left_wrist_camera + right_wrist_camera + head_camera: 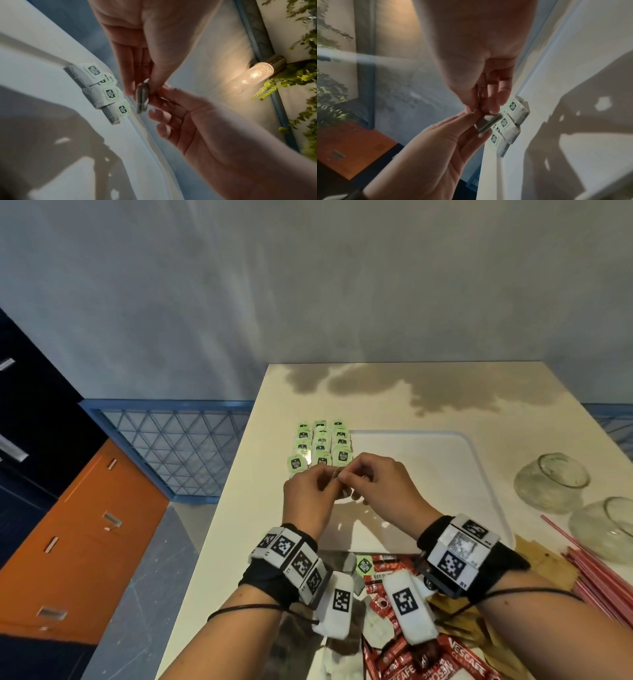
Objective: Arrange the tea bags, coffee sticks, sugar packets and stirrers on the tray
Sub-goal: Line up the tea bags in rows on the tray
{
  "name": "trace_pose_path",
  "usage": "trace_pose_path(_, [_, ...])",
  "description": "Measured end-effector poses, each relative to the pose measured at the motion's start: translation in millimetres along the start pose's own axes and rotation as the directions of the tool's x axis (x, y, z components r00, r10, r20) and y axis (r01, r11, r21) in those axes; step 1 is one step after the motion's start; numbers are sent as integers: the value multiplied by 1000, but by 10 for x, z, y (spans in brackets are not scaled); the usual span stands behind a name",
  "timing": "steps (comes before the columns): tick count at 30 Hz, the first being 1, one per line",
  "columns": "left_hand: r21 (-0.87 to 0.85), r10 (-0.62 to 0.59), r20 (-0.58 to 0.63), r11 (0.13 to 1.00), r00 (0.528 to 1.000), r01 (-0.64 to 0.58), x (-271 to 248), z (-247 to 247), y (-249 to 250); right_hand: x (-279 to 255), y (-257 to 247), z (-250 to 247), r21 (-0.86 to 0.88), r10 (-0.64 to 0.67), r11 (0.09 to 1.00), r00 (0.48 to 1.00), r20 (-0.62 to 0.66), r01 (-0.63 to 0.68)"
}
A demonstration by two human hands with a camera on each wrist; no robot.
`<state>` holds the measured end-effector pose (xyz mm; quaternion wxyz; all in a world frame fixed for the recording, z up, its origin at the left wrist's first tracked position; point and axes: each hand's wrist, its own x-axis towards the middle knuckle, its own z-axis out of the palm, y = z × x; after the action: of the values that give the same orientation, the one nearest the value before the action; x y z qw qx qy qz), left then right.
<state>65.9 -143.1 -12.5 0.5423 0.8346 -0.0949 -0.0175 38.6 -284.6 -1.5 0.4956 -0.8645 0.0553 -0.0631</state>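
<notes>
One small grey paper tea bag [142,98] hangs between my two hands, above the near left corner of the white plastic tray [462,446]. My left hand [308,494] pinches its upper edge between thumb and fingertips, and my right hand [380,484] pinches the same edge from the other side, the remaining fingers loosely bent. In the wrist views the bag looks flat, folded and soft, with a thin string across it. Beyond it, at the tray's far left corner, lie the arranged tea bags with pale green tags [320,446], set in three short rows that overlap like tiles; each tag carries a dark printed label. The tray is smooth, shallow and round-cornered, with a raised rim, and it rests on a cream glossy table [376,392]. Near my wrists, at the table's near edge, sits a loose pile of red coffee sticks [387,570], shiny and crinkled, with one more green-tagged tea bag [364,565] among them. To the right lie thin red plastic stirrers [589,573] in a bundle, brown paper sugar packets [544,563] beside them, and two round clear glass bowls [551,481] tipped on their sides.
</notes>
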Motion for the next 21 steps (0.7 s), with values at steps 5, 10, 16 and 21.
trace_pose_path(5, [-96, -150, 24, 984, 988, 151, 53, 4, -168, 75, 138, 1, 60, 96, 993, 995, 31, -98])
trace_pose_path(10, [56, -160, 131, 987, 978, 154, 165, -114, -307, 159, 273, 66, 82, 244, 962, 957, 160, -259])
trace_pose_path(16, [317, -220, 129, 933, 967, 170, 639, -478, -506, 380, 439, 118, 17, 339, 939, 932, 130, -344])
trace_pose_path(21, [518, -287, 195, 842, 938, 151, 862, -473, -618, 534, 444, 173, -38, 308, 951, 951, 32, -307])
